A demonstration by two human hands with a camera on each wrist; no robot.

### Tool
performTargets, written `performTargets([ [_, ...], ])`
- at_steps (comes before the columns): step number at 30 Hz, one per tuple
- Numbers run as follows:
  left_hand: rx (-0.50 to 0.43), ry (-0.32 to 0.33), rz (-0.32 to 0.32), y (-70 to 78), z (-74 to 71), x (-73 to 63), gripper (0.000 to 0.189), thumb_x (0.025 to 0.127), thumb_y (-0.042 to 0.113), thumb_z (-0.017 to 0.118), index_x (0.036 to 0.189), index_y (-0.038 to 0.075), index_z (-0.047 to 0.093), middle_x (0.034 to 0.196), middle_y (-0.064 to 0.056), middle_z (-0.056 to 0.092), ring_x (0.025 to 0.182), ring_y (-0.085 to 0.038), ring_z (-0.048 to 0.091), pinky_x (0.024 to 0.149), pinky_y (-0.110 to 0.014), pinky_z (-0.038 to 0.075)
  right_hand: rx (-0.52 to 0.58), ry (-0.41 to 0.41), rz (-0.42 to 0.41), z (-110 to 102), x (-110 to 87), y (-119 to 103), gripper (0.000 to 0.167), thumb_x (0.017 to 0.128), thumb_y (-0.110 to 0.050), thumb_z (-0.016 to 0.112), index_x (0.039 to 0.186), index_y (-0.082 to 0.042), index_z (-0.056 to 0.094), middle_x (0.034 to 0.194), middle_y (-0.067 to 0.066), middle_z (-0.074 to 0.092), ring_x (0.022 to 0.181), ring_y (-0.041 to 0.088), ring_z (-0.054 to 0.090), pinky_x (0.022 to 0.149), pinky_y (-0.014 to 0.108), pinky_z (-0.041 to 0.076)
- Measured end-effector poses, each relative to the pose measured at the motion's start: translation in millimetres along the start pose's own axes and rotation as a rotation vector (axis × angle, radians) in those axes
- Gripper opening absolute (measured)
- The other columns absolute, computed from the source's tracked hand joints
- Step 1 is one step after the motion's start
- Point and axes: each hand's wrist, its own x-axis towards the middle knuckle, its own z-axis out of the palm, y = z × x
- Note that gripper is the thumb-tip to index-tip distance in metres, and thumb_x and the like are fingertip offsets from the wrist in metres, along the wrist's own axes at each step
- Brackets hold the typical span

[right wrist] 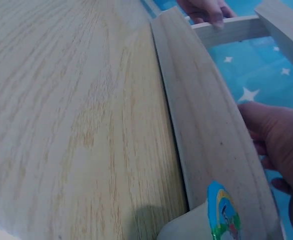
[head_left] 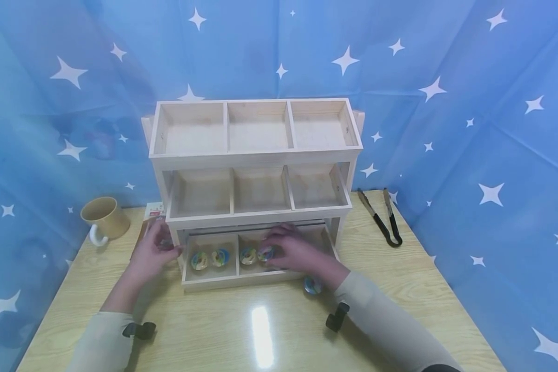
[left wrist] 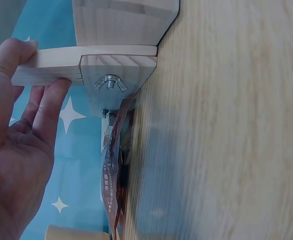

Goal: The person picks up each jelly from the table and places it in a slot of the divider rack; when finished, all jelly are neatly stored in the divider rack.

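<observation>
My left hand (head_left: 152,252) grips the left post (left wrist: 49,62) of a three-tier wooden shelf (head_left: 256,159), thumb on one side and fingers on the other. My right hand (head_left: 290,249) reaches into the middle compartment of the bottom tray (head_left: 260,280). There it pinches a small cup with a colourful lid (head_left: 265,253); in the right wrist view the tray's front board hides that cup. Another lidded cup (head_left: 248,256) sits just left of it, and two more cups (head_left: 220,257) stand in the left compartment. One cup (head_left: 312,285) is on the table in front of the tray, below my right forearm.
A tan mug (head_left: 103,219) with a white handle stands at the back left. Beside the shelf, behind my left hand, lies a brown printed packet (left wrist: 114,175). Black-handled tongs (head_left: 383,219) lie on the right. A blue star-patterned curtain (head_left: 446,129) surrounds the table.
</observation>
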Motion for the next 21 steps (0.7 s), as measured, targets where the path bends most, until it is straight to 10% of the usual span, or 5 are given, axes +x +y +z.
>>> performTargets([
  [11,-0.002,0.006,-0.002,-0.4,-0.6,-2.9,0.059,0.097,0.0,0.08,0.148,0.004,0.05,0.134,-0.024,0.06,0.131,-0.049,0.06,0.109,-0.07,0.055,0.145,0.156,0.141,-28.0,-56.5,-10.5,0.043,0.093,-0.029,0.09,0.128,-0.008,0.077,0.137,0.012,0.073,0.142,0.042,0.056,0.122,0.067,0.043],
  [21,-0.005,-0.005,0.0,0.5,0.7,-1.4,0.06,0.097,-0.001,0.08,0.148,0.004,0.049,0.134,-0.024,0.06,0.131,-0.049,0.06,0.109,-0.071,0.054,0.115,0.328,0.208,-42.8,-133.3,-11.7,0.044,0.086,-0.018,0.096,0.125,-0.011,0.076,0.122,0.001,0.07,0.117,0.019,0.061,0.099,0.047,0.061],
])
